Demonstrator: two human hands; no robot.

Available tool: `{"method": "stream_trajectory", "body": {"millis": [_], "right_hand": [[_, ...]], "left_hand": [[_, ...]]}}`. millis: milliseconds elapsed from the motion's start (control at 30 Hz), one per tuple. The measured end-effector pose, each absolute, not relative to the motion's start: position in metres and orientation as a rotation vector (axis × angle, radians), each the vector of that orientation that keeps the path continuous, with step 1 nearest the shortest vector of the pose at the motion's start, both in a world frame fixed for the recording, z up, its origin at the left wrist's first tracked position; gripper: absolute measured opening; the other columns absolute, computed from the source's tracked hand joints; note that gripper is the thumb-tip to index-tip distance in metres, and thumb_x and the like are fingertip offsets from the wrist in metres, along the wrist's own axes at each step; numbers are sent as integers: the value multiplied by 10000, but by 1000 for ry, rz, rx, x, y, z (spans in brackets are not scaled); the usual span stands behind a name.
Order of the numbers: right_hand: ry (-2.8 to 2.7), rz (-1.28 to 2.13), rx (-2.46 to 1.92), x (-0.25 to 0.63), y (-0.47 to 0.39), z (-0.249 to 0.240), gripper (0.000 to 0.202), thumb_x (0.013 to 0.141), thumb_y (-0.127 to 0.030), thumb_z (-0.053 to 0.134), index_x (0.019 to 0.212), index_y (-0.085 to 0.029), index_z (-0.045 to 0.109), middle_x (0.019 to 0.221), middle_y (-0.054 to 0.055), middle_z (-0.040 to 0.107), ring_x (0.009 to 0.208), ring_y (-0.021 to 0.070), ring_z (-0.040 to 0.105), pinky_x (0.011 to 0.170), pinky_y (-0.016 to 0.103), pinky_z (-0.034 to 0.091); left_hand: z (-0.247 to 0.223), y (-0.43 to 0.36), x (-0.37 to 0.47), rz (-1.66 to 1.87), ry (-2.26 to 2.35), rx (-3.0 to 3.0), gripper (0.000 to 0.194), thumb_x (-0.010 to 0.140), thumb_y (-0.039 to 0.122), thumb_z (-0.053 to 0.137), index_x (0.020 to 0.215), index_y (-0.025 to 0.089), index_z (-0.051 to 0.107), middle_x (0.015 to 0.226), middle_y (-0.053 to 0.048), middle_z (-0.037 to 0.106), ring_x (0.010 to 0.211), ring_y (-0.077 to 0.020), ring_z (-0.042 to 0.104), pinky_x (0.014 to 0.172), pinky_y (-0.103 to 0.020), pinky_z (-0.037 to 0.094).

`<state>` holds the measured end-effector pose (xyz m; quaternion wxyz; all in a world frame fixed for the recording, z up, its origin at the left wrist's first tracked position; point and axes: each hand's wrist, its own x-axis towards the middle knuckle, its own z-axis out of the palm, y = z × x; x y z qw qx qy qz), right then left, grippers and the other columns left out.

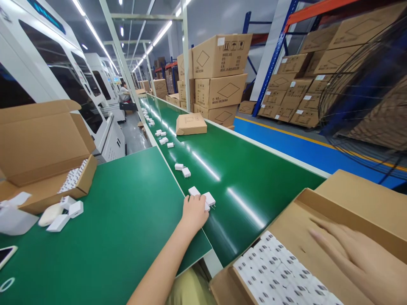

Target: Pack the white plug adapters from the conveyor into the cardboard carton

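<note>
White chargers (203, 198) at near edge of green conveyor belt (241, 178), two or three in a cluster, prongs of one pointing right. Left hand (194, 212) reaching over from green table (127, 228), fingers curled down onto the cluster, closing on at least one charger; exact grip hidden under the knuckles. Right hand (352, 254) open and flat, fingers spread, resting inside open box (333, 212) at lower right, on the bare cardboard beside packed rows of chargers (280, 271). Rows cover the near-left part of the box floor only; the far-right part shows bare, so roughly partly filled, with a good share left to pack, judging by the empty floor. More chargers farther up the belt: a pair (182, 169) just beyond the hand, then scattered ones (163, 137) trailing into the distance, all unpicked. Closed flat carton (190, 123) lying on the belt farther on. Second open box (44, 169) at left on table, lid raised, some chargers visible within; loose white pieces (63, 214) in front of it. Phone corner (5, 255) at left edge. Stacked cartons (219, 76) beyond belt; a person seated far down the line (124, 91).
</note>
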<state>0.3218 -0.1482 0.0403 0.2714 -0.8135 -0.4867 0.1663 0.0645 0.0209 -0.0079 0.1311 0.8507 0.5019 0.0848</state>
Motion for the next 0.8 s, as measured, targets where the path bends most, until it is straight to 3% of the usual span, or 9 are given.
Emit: {"method": "stream_trajectory", "body": {"millis": [67, 200, 333, 467, 633, 800], "right_hand": [[-1636, 522, -2312, 296, -105, 59, 459, 830, -515, 265, 1125, -243, 488, 1215, 130, 497, 1104, 302, 440, 956, 492, 312], [-1887, 665, -2297, 241, -31, 48, 255, 876, -341, 448, 1062, -196, 545, 1106, 80, 567, 969, 217, 537, 841, 389, 436], [-1987, 692, -2344, 218, 4, 13, 262, 859, -327, 537, 1056, -155, 539, 1056, 63, 561, 895, 198, 556, 776, 414, 472], [-2042, 715, -2357, 206, 8, -6, 276, 849, -322, 554, 1070, -157, 535, 1088, 67, 546, 919, 208, 549, 774, 414, 477], [-2025, 652, -2429, 197, 2, -5, 305, 848, -333, 551, 1099, -163, 520, 1123, 76, 527, 953, 221, 534, 784, 426, 473], [-2033, 597, -2453, 213, -2, 10, 260, 859, -329, 535, 1058, -162, 539, 1049, 62, 561, 879, 193, 560, 745, 391, 488]], "left_hand": [[-10, 20, 75, 11, 1420, 2575, 360, 673, 60, 536, 1017, 164, 507, 1076, -129, 548, 1018, -262, 497, 838, -378, 405], [-13, 24, 87, -132, 1372, 2621, 450, 646, -24, 528, 1053, 158, 468, 1023, -130, 562, 977, -258, 508, 706, -326, 456], [-7, 29, 77, -84, 1232, 2698, 343, 625, 47, 615, 913, 203, 515, 934, -79, 591, 962, -235, 503, 778, -319, 434], [12, 37, 58, 38, 1272, 2710, 283, 654, 157, 625, 910, 206, 517, 887, -63, 581, 891, -227, 519, 719, -299, 436], [26, 49, 59, -8, 1577, 2830, 283, 745, 22, 472, 987, 160, 523, 944, -117, 558, 889, -244, 525, 691, -332, 419], [6, 42, 90, -199, 1402, 2857, 241, 802, 20, 418, 954, 144, 558, 999, -139, 540, 910, -241, 511, 638, -316, 415]]}}
